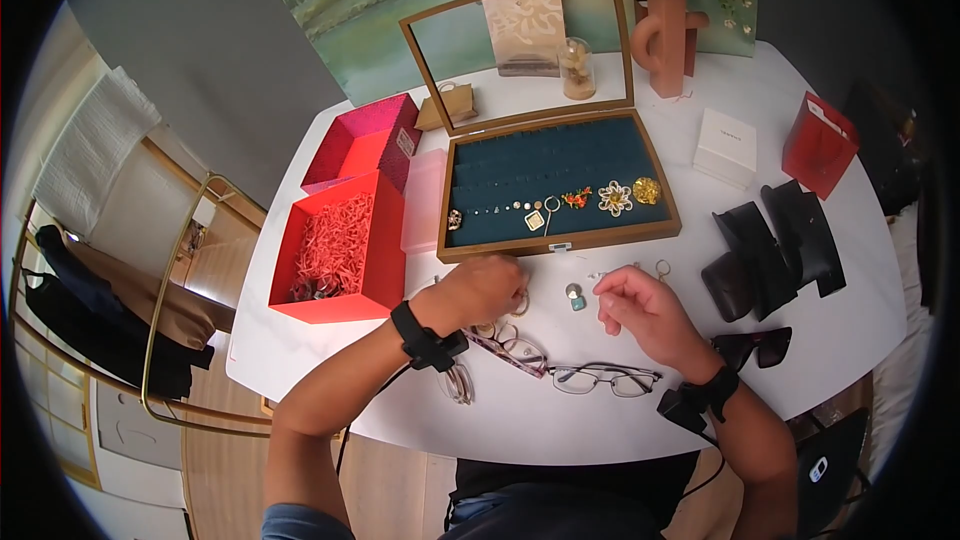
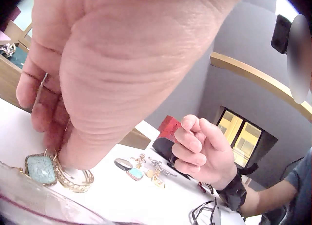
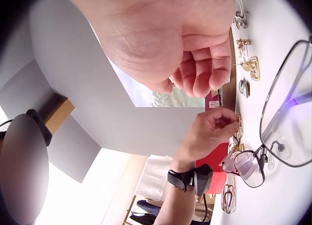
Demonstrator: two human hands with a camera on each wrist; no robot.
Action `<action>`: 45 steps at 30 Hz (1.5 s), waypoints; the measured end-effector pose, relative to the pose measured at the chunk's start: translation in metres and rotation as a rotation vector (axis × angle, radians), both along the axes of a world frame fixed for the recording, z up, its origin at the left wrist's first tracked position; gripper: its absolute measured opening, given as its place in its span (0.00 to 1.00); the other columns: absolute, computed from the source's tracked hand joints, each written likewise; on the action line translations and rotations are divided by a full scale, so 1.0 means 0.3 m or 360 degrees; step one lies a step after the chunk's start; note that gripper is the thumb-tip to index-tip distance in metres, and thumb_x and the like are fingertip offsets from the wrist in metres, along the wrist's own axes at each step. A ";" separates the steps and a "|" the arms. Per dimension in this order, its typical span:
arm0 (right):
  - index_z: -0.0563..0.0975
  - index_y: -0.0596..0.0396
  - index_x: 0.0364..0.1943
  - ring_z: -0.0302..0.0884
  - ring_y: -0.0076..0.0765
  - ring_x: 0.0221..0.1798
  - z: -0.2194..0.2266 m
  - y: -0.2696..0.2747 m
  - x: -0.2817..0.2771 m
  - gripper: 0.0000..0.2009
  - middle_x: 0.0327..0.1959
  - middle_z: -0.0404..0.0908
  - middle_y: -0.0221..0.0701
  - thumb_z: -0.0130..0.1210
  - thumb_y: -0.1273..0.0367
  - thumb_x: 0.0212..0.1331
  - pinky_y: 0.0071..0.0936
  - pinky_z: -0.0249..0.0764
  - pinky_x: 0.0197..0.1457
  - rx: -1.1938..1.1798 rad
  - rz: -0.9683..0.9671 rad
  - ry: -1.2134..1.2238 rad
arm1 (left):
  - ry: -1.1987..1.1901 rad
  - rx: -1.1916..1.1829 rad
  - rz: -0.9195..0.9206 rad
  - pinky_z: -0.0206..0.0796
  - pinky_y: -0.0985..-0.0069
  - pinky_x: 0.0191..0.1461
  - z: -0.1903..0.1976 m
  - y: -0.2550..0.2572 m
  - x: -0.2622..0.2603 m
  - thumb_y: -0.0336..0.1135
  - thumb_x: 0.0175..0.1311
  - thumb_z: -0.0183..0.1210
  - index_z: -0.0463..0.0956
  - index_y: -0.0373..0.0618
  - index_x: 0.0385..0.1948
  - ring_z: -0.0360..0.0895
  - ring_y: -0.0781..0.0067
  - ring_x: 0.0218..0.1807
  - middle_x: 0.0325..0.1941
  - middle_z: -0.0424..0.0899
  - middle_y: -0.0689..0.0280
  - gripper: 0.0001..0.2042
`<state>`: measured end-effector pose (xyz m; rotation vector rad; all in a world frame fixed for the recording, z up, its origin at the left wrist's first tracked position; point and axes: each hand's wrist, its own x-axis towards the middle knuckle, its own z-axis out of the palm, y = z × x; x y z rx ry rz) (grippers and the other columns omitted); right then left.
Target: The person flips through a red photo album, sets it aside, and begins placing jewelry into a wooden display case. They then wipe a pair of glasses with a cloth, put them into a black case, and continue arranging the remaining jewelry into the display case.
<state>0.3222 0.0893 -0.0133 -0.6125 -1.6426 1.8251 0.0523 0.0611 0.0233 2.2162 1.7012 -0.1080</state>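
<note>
My left hand (image 1: 483, 292) reaches down to the table in front of the jewelry box, its fingertips pinching a gold openwork hoop (image 2: 75, 180). Right beside that hoop lies a turquoise pendant (image 2: 41, 169) in a dark ornate setting. Over the table to the right, my right hand (image 1: 648, 315) hangs with loosely curled fingers and holds nothing. Near it lie a small turquoise piece (image 1: 577, 303) and several gold earrings (image 2: 155, 176). The wooden jewelry box (image 1: 560, 242) stands with its glass lid raised; brooches, including a white flower brooch (image 1: 615, 199), and small studs sit on its dark lining.
Purple-framed glasses (image 1: 520, 352) and dark-rimmed glasses (image 1: 605, 380) lie near the front edge. At left stands a red box (image 1: 385, 280) with shredded paper, a pink box (image 1: 345, 145) behind it. Sunglasses (image 1: 755, 345), dark cases (image 1: 750, 250), and a white box (image 1: 725, 145) are at right.
</note>
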 end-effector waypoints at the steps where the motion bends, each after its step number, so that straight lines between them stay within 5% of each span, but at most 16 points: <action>1: 0.74 0.58 0.46 0.73 0.18 0.33 0.001 -0.001 0.000 0.07 0.35 0.77 0.28 0.51 0.68 0.73 0.19 0.74 0.40 -0.0001 0.0000 -0.0006 | -0.0068 -0.0021 0.0076 0.72 0.64 0.48 0.008 0.001 0.001 0.33 0.58 0.59 0.81 0.42 0.33 0.82 0.55 0.42 0.36 0.84 0.57 0.06; 14: 0.74 0.59 0.46 0.73 0.18 0.34 0.009 -0.007 -0.002 0.08 0.35 0.78 0.28 0.52 0.68 0.73 0.20 0.75 0.41 0.0008 -0.0005 -0.0057 | -0.0120 -0.0029 0.0212 0.72 0.66 0.44 0.013 0.010 0.013 0.30 0.56 0.61 0.79 0.43 0.36 0.83 0.56 0.38 0.34 0.84 0.57 0.07; 31: 0.75 0.59 0.44 0.73 0.18 0.34 0.007 -0.013 -0.007 0.08 0.34 0.78 0.27 0.53 0.67 0.73 0.20 0.74 0.41 0.0033 0.0003 -0.0121 | 0.0005 0.0226 -0.0160 0.72 0.63 0.44 -0.025 -0.018 0.013 0.29 0.54 0.59 0.80 0.42 0.26 0.81 0.55 0.39 0.32 0.81 0.59 0.03; 45: 0.75 0.59 0.44 0.73 0.18 0.33 0.014 -0.017 -0.005 0.08 0.34 0.78 0.27 0.52 0.67 0.73 0.20 0.74 0.40 0.0061 -0.0004 -0.0146 | 0.0165 0.0271 -0.0278 0.73 0.62 0.48 -0.080 -0.010 0.009 0.27 0.57 0.56 0.79 0.38 0.29 0.81 0.51 0.43 0.36 0.82 0.53 0.04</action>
